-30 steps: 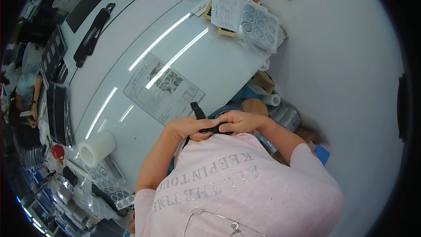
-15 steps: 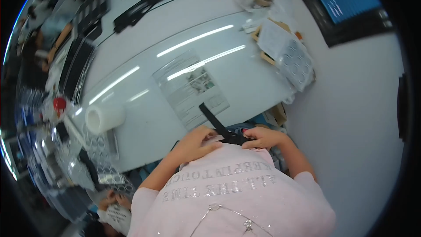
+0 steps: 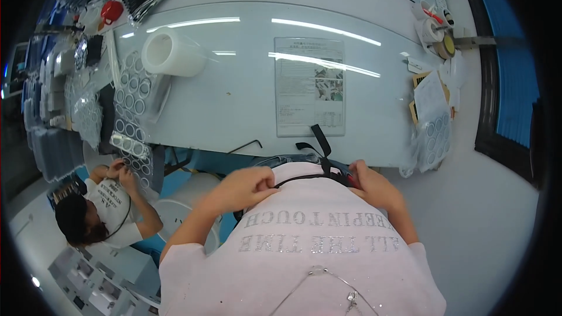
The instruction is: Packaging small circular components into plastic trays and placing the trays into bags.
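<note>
Both hands up at the chest, just off the near edge of the worktop [image 3: 234, 105], forearms bent inward from either side. Left hand [image 3: 243, 187]: grip closed, fingers curled and pinched on a thin black cord [image 3: 298, 178] that runs across the pink shirt [image 3: 304, 257]. Right hand [image 3: 372, 186]: grip closed around the black strap [image 3: 321, 140] end, with something red just showing at the fingers; can't tell what it is. Strap rises from the right hand and its free end lies over the near edge of the worktop, touching the bottom of the laminated sheet [image 3: 310, 85]. Cord and strap meet between the two hands, held taut against the shirt.

Roll of clear film [image 3: 172, 52] sits towards the far left corner, well apart from the hands. Trays of ring parts [image 3: 132, 105] along the left edge. Tape rolls [image 3: 436, 32] at the far right corner. Another person [image 3: 99, 210] sits below the left edge, hands on a ring tray
</note>
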A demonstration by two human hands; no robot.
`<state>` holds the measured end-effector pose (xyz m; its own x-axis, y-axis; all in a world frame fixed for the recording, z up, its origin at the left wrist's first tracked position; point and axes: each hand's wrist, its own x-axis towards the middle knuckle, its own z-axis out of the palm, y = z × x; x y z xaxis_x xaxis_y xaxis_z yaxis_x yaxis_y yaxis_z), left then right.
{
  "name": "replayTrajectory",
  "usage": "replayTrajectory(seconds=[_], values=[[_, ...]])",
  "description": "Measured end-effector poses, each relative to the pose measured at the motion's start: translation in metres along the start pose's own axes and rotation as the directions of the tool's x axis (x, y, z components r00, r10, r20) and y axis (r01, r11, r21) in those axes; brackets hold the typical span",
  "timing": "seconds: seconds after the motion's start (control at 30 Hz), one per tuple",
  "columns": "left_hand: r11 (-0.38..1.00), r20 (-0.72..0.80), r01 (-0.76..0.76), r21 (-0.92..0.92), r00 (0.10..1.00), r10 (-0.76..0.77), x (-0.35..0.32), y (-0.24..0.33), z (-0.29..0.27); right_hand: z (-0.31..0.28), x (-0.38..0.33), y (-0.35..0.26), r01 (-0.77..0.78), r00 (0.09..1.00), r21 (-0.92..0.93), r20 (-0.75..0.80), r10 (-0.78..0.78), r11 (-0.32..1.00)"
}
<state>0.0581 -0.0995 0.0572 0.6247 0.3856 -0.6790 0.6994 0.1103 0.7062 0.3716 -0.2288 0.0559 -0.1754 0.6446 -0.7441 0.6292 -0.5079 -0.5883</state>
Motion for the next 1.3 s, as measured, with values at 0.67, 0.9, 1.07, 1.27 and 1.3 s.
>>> replayTrajectory(seconds=[0.67,0.9,1.07,1.27,1.3], values=[[0.994,-0.068,-0.104,-0.013,0.992,0.103,0.046,-0.018,0.031,0.013,0.085,-0.037,0.275,0.955,0.203,0.057,-0.292,0.94],[0.85,-0.551,-0.014,0.526,0.756,0.353,0.058,-0.037,0.067,0.034,0.107,-0.035,0.506,0.863,-0.098,0.059,-0.503,0.857],[0.953,-0.553,0.209,0.218,0.831,-0.056,0.03,-0.069,0.079,0.05,0.113,-0.032,0.44,0.85,-0.621,0.054,-0.525,0.648],[0.967,-0.829,0.252,0.041,0.549,-0.108,-0.002,-0.131,0.051,0.022,0.12,-0.046,0.316,0.917,-0.381,0.357,-0.177,0.869],[0.966,-0.834,0.257,0.036,0.54,-0.112,0.006,-0.137,0.044,0.011,0.132,-0.057,0.121,0.897,-0.181,0.441,-0.029,0.976]])
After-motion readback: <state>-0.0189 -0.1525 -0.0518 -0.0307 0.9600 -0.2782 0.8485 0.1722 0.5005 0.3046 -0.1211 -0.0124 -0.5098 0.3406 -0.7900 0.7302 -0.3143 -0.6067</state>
